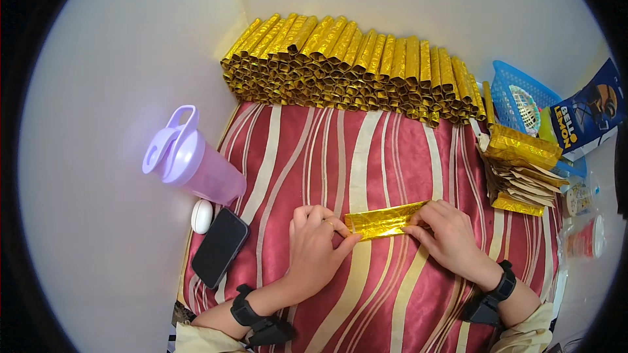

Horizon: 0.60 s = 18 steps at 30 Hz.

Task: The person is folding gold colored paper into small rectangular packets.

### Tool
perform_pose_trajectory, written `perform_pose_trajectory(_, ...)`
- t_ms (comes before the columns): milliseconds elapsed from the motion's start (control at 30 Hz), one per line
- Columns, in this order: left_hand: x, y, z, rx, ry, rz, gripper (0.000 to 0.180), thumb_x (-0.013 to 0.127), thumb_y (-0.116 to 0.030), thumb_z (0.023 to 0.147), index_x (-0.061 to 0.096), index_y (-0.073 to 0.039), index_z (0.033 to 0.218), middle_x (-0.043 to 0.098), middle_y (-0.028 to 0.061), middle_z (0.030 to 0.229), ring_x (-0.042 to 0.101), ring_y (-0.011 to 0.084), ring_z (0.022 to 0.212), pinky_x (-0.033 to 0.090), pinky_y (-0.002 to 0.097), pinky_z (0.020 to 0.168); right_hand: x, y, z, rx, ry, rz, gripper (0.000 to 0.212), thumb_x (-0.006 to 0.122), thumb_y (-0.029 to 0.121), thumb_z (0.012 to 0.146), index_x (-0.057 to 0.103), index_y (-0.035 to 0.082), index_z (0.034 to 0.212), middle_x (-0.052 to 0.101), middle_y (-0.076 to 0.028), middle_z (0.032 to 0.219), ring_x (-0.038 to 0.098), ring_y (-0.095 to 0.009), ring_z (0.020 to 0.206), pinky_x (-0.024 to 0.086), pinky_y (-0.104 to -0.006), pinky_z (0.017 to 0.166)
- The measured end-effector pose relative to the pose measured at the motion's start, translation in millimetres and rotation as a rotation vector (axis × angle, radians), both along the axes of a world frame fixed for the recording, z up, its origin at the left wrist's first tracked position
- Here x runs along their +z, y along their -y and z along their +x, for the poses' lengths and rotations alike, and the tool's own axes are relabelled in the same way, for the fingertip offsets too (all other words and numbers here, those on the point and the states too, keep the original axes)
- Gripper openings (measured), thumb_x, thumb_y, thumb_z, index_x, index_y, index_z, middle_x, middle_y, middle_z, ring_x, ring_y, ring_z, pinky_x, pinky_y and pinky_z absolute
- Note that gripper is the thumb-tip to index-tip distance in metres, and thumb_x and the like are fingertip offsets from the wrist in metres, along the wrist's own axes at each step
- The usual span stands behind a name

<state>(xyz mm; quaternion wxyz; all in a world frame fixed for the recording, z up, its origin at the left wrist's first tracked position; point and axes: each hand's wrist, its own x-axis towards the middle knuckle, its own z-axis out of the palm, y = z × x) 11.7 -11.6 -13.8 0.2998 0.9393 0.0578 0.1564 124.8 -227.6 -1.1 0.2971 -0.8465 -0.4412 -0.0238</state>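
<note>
A strip of shiny gold foil paper [383,221], partly folded or rolled lengthwise, lies crosswise in front of me on the striped cloth. My left hand [313,243] pinches its left end between thumb and fingers. At the other end, my right hand [451,235] grips the paper the same way, thumb on the near edge. Along the far side, many gold foil tubes [353,52] are stacked in rows against the wall, open ends toward me. To the right sits a pile of gold foil sheets [523,186], some with brown undersides showing.
The cloth [294,150] is red with cream stripes. On the left stand a purple shaker bottle [203,163], a white oval case [201,216] and a black phone [221,247]. At the right are a blue basket [504,95], a dark blue bag [589,108] and plastic cups [584,238].
</note>
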Motion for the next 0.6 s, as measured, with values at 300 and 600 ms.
perform_pose_trajectory(300, -0.6, -1.1, 0.3, 0.010, -0.011, -0.014, 0.020, 0.078, -0.018, 0.075, 0.062, -0.007, 0.077, 0.053, 0.0053, 0.093, 0.045, 0.0271, 0.099, 0.034, 0.0400, 0.089, -4.5, -3.8, -1.1, -0.031, 0.029, -0.035, 0.021, 0.074, 0.019, 0.080, 0.058, 0.006, 0.082, 0.058, -0.009, 0.076, 0.059, -0.028, 0.072, 0.048, -0.0392, 0.062)
perform_pose_trajectory(600, -0.1, -0.3, 0.2, 0.009, -0.017, -0.021, 0.019, 0.078, -0.016, 0.075, 0.060, -0.007, 0.078, 0.053, 0.0054, 0.094, 0.045, 0.0274, 0.100, 0.033, 0.0405, 0.090, -5.1, -4.8, -3.4, -0.028, 0.082, -0.012, 0.021, 0.074, 0.017, 0.078, 0.057, 0.005, 0.081, 0.057, -0.008, 0.076, 0.058, -0.027, 0.071, 0.049, -0.0383, 0.063)
